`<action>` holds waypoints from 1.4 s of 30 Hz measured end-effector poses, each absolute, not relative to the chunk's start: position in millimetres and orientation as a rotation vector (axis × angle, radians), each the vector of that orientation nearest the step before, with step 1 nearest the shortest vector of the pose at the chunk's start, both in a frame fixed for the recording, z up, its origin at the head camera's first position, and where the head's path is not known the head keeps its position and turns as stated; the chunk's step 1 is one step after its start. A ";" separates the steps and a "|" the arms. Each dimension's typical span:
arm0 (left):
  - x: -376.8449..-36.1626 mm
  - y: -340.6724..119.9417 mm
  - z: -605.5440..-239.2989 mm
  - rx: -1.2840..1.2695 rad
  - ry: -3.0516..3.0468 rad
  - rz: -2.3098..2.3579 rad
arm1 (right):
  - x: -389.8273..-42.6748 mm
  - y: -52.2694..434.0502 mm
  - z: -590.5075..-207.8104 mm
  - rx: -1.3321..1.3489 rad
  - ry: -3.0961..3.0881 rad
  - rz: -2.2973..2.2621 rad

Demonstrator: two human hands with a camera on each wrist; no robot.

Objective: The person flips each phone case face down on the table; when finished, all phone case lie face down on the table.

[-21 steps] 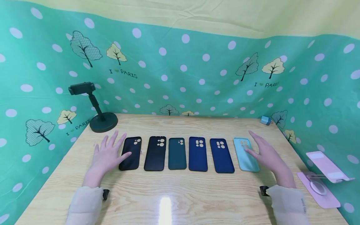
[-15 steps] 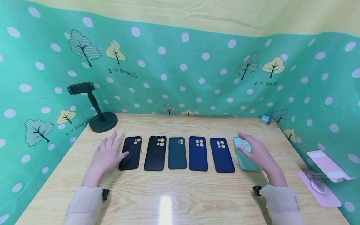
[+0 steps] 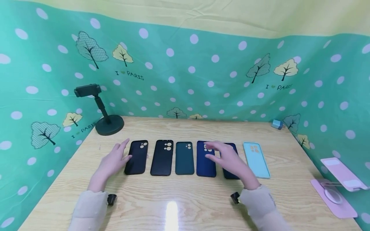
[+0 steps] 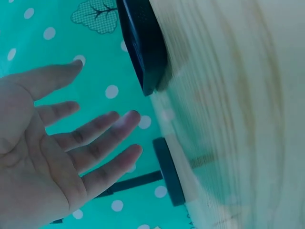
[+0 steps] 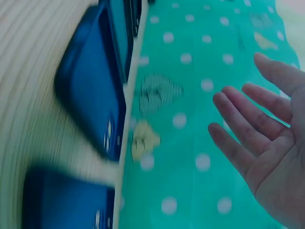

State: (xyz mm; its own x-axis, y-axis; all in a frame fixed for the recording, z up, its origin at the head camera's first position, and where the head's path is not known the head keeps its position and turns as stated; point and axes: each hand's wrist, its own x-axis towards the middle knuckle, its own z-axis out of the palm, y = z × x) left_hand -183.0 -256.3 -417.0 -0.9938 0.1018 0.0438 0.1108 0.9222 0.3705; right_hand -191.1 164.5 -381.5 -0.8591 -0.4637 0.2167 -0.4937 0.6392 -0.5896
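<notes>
A row of phone cases lies on the wooden table. From the left come a black case (image 3: 136,158), another black case (image 3: 162,158) and a dark green case (image 3: 184,158). Two navy cases follow, one nearer the middle (image 3: 206,163) and one further right (image 3: 229,173), then a light blue case (image 3: 256,162) at the right end. My left hand (image 3: 111,163) is beside the leftmost black case, fingers extended and holding nothing. My right hand (image 3: 229,158) is over the two navy cases, partly hiding both. In the right wrist view its palm (image 5: 281,152) is bare, fingers relaxed.
A black phone stand (image 3: 109,125) is at the back left. A pink folding stand (image 3: 335,192) sits at the right edge. A small blue charger plug (image 3: 277,124) lies at the back right corner. A green dotted curtain (image 3: 185,83) surrounds the table (image 3: 144,205).
My right hand has moved left from the light blue case to above the navy cases. The left hand has turned slightly and stays near the leftmost black case. The cases keep their places.
</notes>
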 end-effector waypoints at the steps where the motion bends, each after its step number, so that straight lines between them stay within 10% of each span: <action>1: -183.2 -255.9 -417.0 -0.164 -3.058 -0.603 | -192.6 156.3 -381.4 0.834 -2.817 1.045; 42: -181.5 -258.5 -417.6 0.009 -3.294 -0.495 | -219.1 -46.5 -422.3 0.994 -3.154 1.117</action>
State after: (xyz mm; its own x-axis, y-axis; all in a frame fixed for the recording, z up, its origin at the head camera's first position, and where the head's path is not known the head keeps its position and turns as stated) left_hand -181.5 -258.5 -417.6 -0.9821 0.0226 -0.1868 -0.0334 0.9561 0.2911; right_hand -219.1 -46.5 -422.3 -0.7824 -0.6085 -0.1325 -0.3896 0.6443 -0.6581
